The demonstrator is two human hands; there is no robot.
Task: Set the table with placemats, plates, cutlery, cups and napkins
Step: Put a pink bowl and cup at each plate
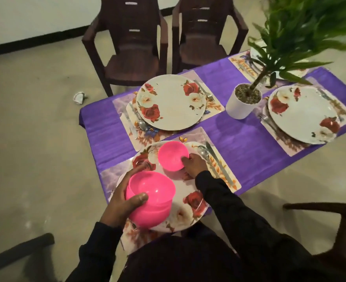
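Note:
A floral plate (188, 202) lies on the placemat (219, 167) nearest me. My left hand (119, 202) grips a stack of pink bowls (150, 198) above the plate's near left part, thumb inside the top bowl's rim. My right hand (193, 164) holds a single pink bowl (172, 155) by its right rim, on the far part of the same plate. A knife (219, 161) and spoon (203, 152) lie right of this plate. Two more floral plates (171, 102) (302, 113) sit on placemats with cutlery beside them.
A purple cloth (239, 143) covers the low table. A white pot (242, 100) with a green plant stands mid-table. Two dark plastic chairs (131, 43) (204, 33) stand beyond the far edge. Chair arms show at my lower left and right. Crumpled paper (79, 97) lies on the floor.

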